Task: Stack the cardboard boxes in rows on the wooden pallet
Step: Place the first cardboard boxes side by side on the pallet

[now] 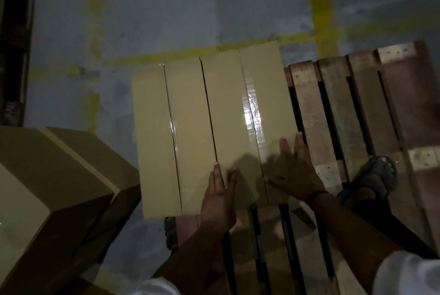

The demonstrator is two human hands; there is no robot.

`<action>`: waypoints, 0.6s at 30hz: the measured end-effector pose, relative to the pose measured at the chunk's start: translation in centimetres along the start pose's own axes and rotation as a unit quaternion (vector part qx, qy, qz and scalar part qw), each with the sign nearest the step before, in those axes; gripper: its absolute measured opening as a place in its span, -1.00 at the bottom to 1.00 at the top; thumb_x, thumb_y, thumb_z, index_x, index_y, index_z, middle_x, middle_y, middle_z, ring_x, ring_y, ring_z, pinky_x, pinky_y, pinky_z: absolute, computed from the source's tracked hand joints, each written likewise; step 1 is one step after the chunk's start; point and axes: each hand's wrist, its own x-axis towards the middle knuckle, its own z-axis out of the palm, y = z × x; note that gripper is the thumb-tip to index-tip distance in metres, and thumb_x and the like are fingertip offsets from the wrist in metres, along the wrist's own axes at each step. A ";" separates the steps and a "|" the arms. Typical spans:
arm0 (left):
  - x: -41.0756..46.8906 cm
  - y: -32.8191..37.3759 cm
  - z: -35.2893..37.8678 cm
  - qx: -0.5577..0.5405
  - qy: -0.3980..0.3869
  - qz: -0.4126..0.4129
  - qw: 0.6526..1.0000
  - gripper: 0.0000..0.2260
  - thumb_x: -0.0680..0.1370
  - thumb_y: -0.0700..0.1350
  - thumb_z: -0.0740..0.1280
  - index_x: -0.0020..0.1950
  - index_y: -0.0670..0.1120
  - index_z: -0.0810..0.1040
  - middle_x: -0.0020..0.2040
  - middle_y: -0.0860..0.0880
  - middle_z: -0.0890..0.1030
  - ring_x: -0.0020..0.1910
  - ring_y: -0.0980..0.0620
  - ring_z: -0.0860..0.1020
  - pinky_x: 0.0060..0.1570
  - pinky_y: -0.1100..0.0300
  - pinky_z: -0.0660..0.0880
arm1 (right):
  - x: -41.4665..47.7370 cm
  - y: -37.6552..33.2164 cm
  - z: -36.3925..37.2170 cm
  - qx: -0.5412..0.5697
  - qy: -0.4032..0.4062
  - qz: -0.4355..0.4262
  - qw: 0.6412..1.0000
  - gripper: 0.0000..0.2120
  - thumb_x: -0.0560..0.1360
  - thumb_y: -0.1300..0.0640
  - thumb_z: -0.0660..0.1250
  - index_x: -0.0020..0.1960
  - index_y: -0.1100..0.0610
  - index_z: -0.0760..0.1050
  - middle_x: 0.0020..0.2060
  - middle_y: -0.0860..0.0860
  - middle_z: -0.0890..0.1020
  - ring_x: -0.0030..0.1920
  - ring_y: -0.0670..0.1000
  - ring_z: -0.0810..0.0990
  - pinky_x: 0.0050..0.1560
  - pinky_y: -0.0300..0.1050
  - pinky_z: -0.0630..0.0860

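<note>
Two tan cardboard boxes lie side by side on the left end of the wooden pallet (338, 108). The left box (171, 132) has a taped seam down its middle. The right box (238, 108) shows shiny clear tape along its seam. My left hand (220, 195) lies flat with straight fingers on the near end of the right box. My right hand (295, 170) presses flat on the same box's near right corner, fingers pointing away from me.
A pile of larger cardboard boxes (54, 189) stands at the lower left beside the pallet. My sandalled foot (373, 175) stands on the pallet slats at right. Grey concrete floor with yellow lines (323, 8) lies beyond. A dark rack post (14, 39) rises at far left.
</note>
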 end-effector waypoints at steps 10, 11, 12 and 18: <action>1.9 -1.7 -1.9 -0.001 -0.006 0.051 0.999 0.22 0.37 0.39 0.46 0.58 0.15 -0.46 0.53 -0.14 -0.56 0.56 -0.21 -0.42 0.50 -0.03 -0.20 | 3.4 1.1 0.0 0.249 0.076 0.155 0.953 -0.41 0.61 0.19 0.31 0.58 0.22 0.20 0.45 0.20 0.43 0.43 0.22 0.42 0.45 0.07 0.34; 1.8 -1.8 -1.9 -0.002 -0.002 0.056 0.998 0.21 0.37 0.42 0.43 0.58 0.14 -0.46 0.54 -0.15 -0.55 0.57 -0.21 -0.41 0.51 -0.02 -0.16 | 3.5 1.1 0.0 0.256 0.081 0.156 0.951 -0.44 0.61 0.20 0.30 0.57 0.21 0.23 0.43 0.20 0.46 0.41 0.22 0.44 0.44 0.10 0.36; 1.7 -1.9 -1.8 -0.001 0.003 0.060 0.998 0.20 0.38 0.43 0.42 0.59 0.14 -0.46 0.54 -0.15 -0.55 0.58 -0.21 -0.39 0.52 -0.03 -0.11 | 3.5 1.1 0.1 0.257 0.087 0.156 0.950 -0.45 0.61 0.22 0.29 0.57 0.21 0.24 0.42 0.20 0.47 0.40 0.21 0.44 0.43 0.11 0.37; 1.7 -2.0 -1.6 0.016 0.001 0.064 0.998 0.20 0.39 0.41 0.43 0.59 0.11 -0.47 0.54 -0.15 -0.55 0.59 -0.23 -0.37 0.57 -0.08 0.00 | 3.4 1.1 0.5 0.262 0.110 0.138 0.949 -0.46 0.60 0.25 0.29 0.55 0.20 0.27 0.40 0.19 0.50 0.37 0.21 0.48 0.41 0.13 0.41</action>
